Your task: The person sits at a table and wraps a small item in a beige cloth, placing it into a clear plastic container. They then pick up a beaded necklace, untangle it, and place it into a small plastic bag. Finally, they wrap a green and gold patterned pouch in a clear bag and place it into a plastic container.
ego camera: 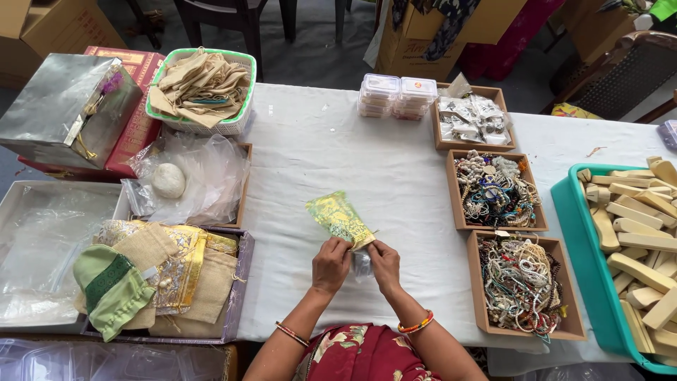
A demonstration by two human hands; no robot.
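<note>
Seemed mid-packing at the near edge of the tabletop [317, 148]: left hand [331, 264] and right hand [384, 264] close together, both pinching the near end of a green-gold pouch [340, 219], which lay flat and slanted toward the tabletop's middle. Fingers curled and pressed onto the pouch mouth, not spread; something small and clear showed between the hands, too blurred to identify. Judged a step of opening or filling the pouch mouth; next move likely called for keeping the mouth parted with one hand while freeing the other. Bead trays [520, 282] stood along the right edge, a box of pouches [233, 310] at the near left corner, well apart from both hands.
</note>
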